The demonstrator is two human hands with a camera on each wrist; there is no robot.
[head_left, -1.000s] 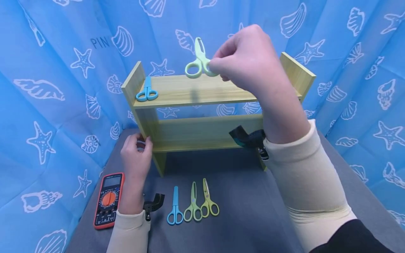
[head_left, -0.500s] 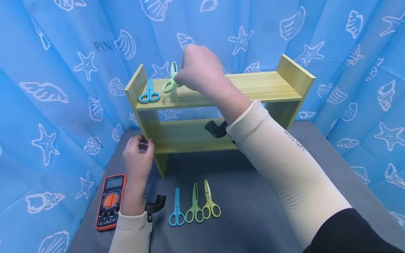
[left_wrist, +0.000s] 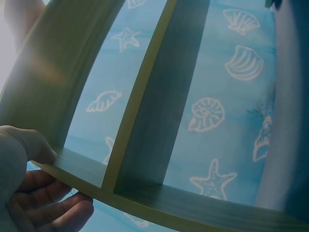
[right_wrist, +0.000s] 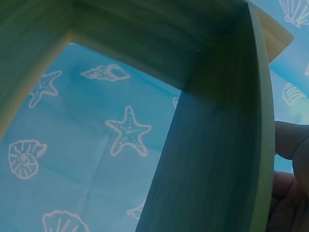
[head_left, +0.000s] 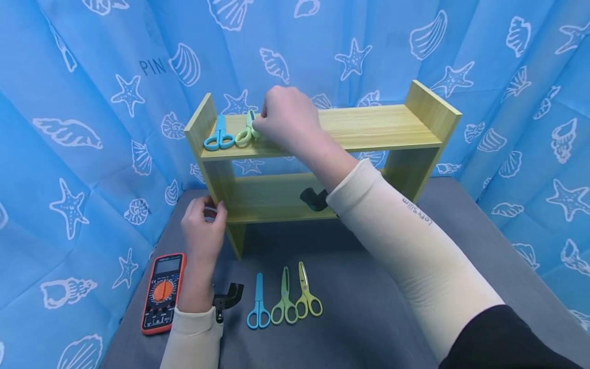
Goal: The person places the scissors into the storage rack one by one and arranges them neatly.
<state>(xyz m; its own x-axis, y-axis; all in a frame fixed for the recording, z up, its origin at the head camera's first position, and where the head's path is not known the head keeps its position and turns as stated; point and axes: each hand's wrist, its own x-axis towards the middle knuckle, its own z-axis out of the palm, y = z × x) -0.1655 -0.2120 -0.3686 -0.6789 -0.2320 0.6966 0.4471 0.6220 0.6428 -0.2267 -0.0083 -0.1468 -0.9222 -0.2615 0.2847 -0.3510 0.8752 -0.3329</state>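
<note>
A small wooden shelf (head_left: 378, 123) stands on the table. My right hand (head_left: 290, 118) is at its top board and pinches a pair of light green scissors (head_left: 243, 137) by one handle ring, partly hidden by the fingers. Just left of these, blue scissors (head_left: 219, 134) lie on the same board with their rings toward me. Lower down, my left hand (head_left: 203, 225) grips the front edge of the shelf's left side panel. In the left wrist view, the thumb (left_wrist: 41, 145) lies on one face of that panel and the curled fingers (left_wrist: 63, 212) on the other.
Blue scissors (head_left: 259, 302), green scissors (head_left: 285, 297) and yellow scissors (head_left: 306, 292) lie in a row on the grey table (head_left: 359, 297) in front of the shelf. A red-edged multimeter (head_left: 163, 292) lies beside the left forearm. A blue shell-patterned curtain (head_left: 286, 31) hangs behind.
My right hand has carried the light green scissors left and down, from above the shelf to its top board beside the blue pair. The left hand has stayed on the side panel.
</note>
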